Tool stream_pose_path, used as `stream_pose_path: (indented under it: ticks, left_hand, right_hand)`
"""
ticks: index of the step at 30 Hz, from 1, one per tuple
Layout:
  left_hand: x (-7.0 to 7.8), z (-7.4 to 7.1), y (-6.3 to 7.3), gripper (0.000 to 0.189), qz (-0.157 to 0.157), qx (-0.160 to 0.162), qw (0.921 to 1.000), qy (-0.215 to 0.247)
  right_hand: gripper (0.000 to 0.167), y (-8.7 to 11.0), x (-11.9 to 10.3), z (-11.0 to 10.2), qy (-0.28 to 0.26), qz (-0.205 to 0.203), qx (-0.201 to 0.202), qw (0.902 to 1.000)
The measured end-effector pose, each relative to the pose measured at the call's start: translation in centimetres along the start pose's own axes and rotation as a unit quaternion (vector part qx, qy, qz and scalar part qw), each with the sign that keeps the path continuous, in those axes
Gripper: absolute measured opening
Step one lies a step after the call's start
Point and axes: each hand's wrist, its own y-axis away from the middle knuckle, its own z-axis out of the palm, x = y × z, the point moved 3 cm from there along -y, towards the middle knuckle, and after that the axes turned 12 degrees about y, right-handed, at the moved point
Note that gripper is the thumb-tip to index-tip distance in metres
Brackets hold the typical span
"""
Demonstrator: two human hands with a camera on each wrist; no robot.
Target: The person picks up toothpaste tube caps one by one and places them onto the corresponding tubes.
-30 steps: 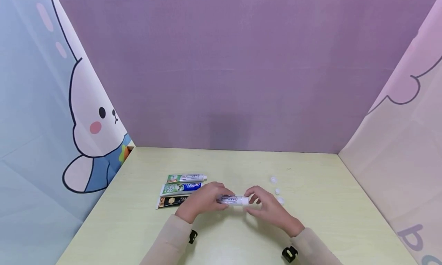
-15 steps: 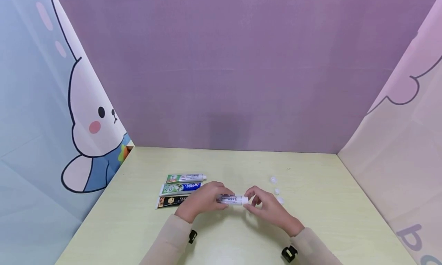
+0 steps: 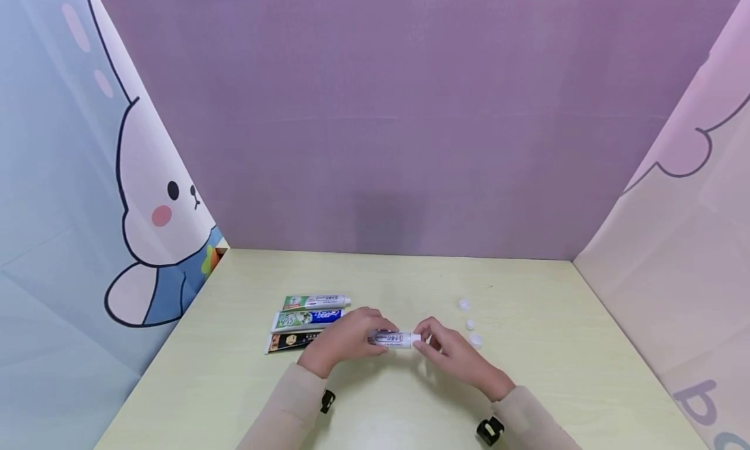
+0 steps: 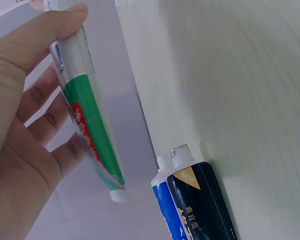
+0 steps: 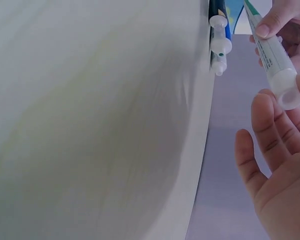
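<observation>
Toothpaste tube (image 3: 394, 340): probably light, soft, squeezable
Left hand (image 3: 350, 338): fingers grip its body
White cap (image 5: 286, 90): seems stiff; hold its sides
Right hand (image 3: 458, 353): fingers pinch this cap

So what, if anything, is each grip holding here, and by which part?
A toothpaste tube: the left grip holds it by its body, and the right grip pinches the white cap at its end.

At the head view's lower centre, the left hand (image 3: 353, 336) is hiding the rear of the white tube (image 3: 395, 340) and the front of the black tube (image 3: 291, 342). The right wrist view's right edge is cropping the right hand (image 5: 287, 180); the left wrist view's bottom is cutting off the black tube.
</observation>
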Motion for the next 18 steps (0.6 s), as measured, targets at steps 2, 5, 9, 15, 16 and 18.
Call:
stream_pose_path:
  ticks: [2,5,9,15,16,18]
  left_hand:
    - [0.00,0.00,-0.03,0.032,0.002,0.001,1.0000,0.000]
    - [-0.06,0.08,-0.08,0.032,0.005,0.003,1.0000,0.002]
    - [-0.10,0.15,-0.14,0.032,0.013,0.007,0.9999,0.001]
    - [-0.17,0.21,-0.12,0.033,0.014,0.011,0.9998,-0.007]
    - [-0.20,0.24,-0.14,0.033,0.015,0.011,0.9998,-0.009]
    - [-0.23,0.30,-0.18,0.034,0.014,0.009,0.9998,-0.010]
  right_hand:
    - [0.013,-0.05,-0.06,0.00,-0.005,-0.003,-0.004,1.0000]
    - [0.012,-0.09,-0.09,0.03,-0.017,-0.004,-0.009,0.9998]
    - [0.012,-0.08,0.07,0.10,-0.034,0.009,-0.012,0.9993]
    - [0.030,-0.06,0.26,0.25,-0.027,0.015,0.001,0.9995]
    - [0.033,-0.09,0.19,0.25,-0.027,0.013,0.003,0.9995]
    - [0.037,-0.14,0.03,0.26,-0.034,0.011,0.006,0.9994]
